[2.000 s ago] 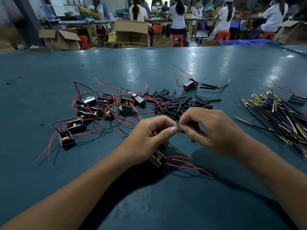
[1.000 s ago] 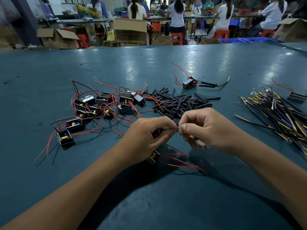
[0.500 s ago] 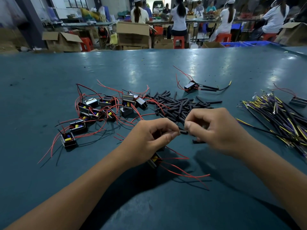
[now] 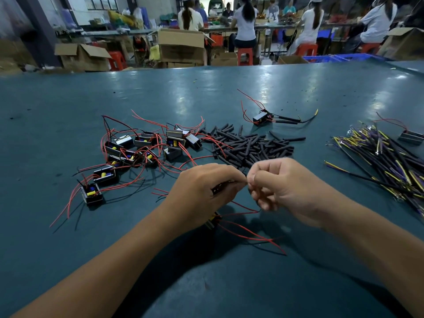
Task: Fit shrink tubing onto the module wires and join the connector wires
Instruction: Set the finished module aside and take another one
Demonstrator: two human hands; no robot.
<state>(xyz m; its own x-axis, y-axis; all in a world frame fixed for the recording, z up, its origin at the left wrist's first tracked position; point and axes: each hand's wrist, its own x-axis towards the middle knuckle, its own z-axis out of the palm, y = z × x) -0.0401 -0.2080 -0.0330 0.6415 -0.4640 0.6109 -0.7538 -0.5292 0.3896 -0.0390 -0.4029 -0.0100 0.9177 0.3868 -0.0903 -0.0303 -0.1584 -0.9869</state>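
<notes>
Shrink tubing (image 4: 221,188) sits pinched in my left hand (image 4: 202,191) above the surface (image 4: 68,237), my right hand (image 4: 282,187) pinching a thin red wire (image 4: 243,205) at its mouth, and I fear frayed strands could snag or the module (image 4: 213,220) tug free.

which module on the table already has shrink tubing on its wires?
The lone module beyond the tubing pile: black sleeves cover its leads. The modules clustered at left show bare red wires.
</notes>
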